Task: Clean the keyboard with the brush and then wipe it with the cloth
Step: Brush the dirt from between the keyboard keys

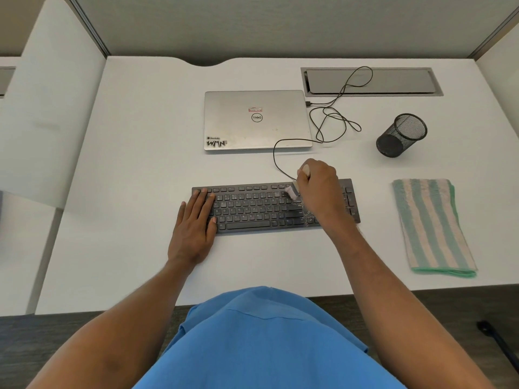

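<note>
A white desk (140,164) is seen boxed in by a grey partition (280,23) behind; a grey cable hatch (370,81) is set into it, and dark wood-look floor (56,332) is glimpsed below.

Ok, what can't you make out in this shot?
All head view:
- Brush: mostly hidden inside the right hand; only handle tip and bristles show.
- Keyboard: right keys covered by the right hand and forearm, left end by the left hand.
- Key legends: too small.
- Red sticker on the laptop: text too small.
- Cable's keyboard end: behind the right hand.
- Dark floor object: cut off by the right edge.
</note>
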